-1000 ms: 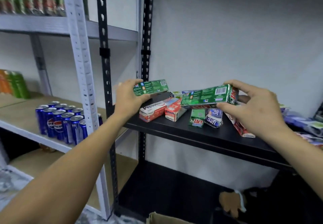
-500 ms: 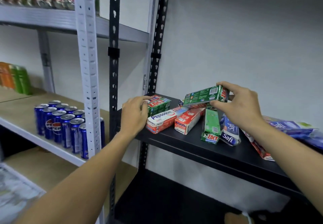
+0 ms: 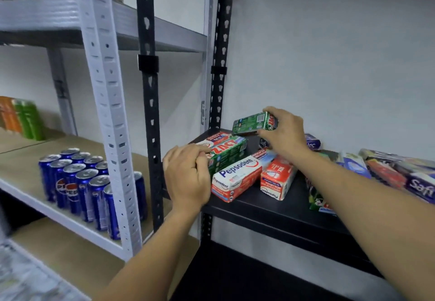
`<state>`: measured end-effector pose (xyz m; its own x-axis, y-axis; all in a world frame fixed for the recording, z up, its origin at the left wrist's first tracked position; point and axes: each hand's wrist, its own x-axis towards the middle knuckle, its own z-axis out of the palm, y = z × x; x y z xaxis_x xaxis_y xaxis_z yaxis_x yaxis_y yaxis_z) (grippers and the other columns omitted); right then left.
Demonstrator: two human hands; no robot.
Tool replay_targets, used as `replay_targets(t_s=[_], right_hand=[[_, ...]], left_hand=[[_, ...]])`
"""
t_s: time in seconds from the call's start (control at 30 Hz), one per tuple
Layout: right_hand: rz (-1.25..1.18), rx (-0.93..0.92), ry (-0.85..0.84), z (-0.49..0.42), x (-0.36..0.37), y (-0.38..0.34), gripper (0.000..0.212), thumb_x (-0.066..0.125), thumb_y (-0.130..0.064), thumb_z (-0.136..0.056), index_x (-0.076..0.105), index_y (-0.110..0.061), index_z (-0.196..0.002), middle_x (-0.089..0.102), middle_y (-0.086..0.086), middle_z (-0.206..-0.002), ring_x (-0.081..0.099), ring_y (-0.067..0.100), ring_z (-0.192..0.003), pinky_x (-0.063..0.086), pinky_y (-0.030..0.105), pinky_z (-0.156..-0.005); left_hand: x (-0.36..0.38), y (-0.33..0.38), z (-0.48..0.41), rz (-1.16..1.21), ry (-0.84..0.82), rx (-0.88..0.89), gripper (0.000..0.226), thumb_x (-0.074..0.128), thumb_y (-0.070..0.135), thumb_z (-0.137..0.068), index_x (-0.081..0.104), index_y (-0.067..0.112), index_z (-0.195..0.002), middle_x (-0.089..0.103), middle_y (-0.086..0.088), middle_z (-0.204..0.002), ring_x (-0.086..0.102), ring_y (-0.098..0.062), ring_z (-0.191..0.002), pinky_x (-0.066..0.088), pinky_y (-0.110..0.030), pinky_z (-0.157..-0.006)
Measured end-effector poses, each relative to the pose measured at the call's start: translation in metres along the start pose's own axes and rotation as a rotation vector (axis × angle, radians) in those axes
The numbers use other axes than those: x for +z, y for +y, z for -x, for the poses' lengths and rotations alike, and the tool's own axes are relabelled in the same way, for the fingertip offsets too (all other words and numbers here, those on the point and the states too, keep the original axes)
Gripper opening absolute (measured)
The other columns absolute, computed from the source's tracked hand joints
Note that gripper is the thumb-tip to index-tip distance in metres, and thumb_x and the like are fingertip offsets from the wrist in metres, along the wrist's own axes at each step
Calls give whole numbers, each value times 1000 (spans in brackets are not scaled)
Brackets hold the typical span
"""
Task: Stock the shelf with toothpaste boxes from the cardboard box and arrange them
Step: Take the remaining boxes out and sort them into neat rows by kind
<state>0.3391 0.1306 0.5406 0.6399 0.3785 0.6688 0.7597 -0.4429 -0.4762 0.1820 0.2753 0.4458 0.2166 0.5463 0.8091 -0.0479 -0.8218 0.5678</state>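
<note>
Gripping the right end of a green cardboard toothpaste box with a barcode (image 3: 251, 123), the right hand (image 3: 283, 133) holds it just above the back of the black metal shelf (image 3: 270, 209), its long axis running left to right. The left hand (image 3: 188, 176) curls its fingers (image 3: 202, 153) round the near end of a green Zact toothpaste box (image 3: 227, 153). This box lies at the shelf's left end, pointing back and right, beside two red-and-white Pepsodent boxes (image 3: 236, 179).
</note>
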Motion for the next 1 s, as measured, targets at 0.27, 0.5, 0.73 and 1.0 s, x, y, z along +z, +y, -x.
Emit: replay_targets(t_s=[0.27,0.5,0.73,1.0], right_hand=[[210,-20,-277,-17,23,11,29,72,-22,-88,72,-18,-116,70,9,-119,62,26,-112,45,33,-102],[259,-43,-384,-10,13,3,29,54,-21,-97,71,-17,-121,66,6,-128,58,24,-117,41,26,-98],[369,-70,-616,10,-13,-8,39,48,-41,-100,59,-25,-133,61,5,-133,59,24,-114,41,24,-82],[307,-69,-578,67,-72,-7,41,51,-52,-95,65,-26,-124,66,-4,-118,59,16,-112,47,31,-95]], left_hand=[[1,-1,-1,0,33,39,39,36,30,-90,73,20,-85,71,8,-86,49,-1,-80,40,-40,-95],[1,0,0,-29,14,28,40,34,31,-91,73,21,-85,70,9,-85,46,3,-79,40,-45,-99],[-3,2,1,-50,-28,0,44,30,35,-93,72,20,-90,72,6,-90,42,5,-82,37,-41,-101],[-22,13,-7,-70,-273,-16,36,34,30,-96,67,21,-104,69,4,-102,43,0,-87,31,-46,-108]])
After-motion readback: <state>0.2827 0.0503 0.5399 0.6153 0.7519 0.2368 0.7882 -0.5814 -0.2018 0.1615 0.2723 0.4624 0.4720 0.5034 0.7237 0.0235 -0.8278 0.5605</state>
